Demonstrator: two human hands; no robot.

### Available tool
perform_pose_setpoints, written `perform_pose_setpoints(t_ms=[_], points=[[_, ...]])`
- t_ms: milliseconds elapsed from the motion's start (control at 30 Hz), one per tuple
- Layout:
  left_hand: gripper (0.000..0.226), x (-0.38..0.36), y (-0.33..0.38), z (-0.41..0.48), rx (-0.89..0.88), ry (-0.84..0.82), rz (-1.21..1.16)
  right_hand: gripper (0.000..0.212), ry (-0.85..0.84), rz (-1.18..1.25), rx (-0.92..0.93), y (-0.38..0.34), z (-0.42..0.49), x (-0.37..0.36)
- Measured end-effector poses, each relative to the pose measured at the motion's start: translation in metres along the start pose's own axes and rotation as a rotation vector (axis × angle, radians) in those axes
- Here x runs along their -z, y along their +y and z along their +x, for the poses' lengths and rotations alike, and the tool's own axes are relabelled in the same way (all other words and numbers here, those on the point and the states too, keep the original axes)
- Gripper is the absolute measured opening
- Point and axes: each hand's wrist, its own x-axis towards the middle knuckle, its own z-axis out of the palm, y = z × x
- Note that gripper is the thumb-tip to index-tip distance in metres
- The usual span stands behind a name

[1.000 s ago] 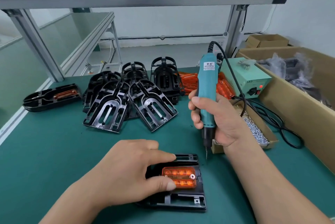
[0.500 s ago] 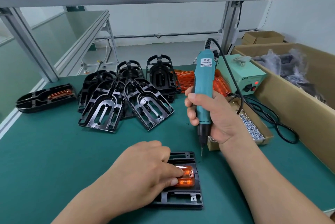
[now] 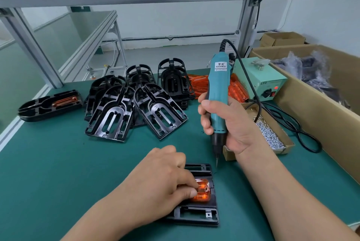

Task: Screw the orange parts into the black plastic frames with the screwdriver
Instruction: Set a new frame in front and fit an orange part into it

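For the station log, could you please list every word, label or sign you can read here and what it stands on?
"KEENWISE": white label on the screwdriver; the two characters above it and the small print below are too small to read.
"LED": front of the green power box.
"R": moulded into a black frame in the pile.
Nothing else is readable.

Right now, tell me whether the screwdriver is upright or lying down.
Upright, slightly tilted: the right hand grips the screwdriver, bit pointing down.

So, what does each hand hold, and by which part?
Right hand grips teal electric screwdriver mid-body; left hand touches orange plastic part with fingertips, hold unclear.
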Motion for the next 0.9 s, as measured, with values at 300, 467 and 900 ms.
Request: perform_pose_setpoints(t_ms=[300,467,900], points=[[0.023,-0.004,0.004,0.004,-0.035,-0.02,0.018,0.017,0.006,-0.007,-0.001,0.0,-0.001,0.0],[0.024,-0.005,0.004,0.007,-0.019,-0.013,0.015,0.017,0.014,0.002,-0.003,0.0,-0.001,0.0],[0.019,0.013,-0.011,-0.008,0.221,0.11,-0.286,0.018,0.025,0.016,0.001,-0.001,0.001,0.001]])
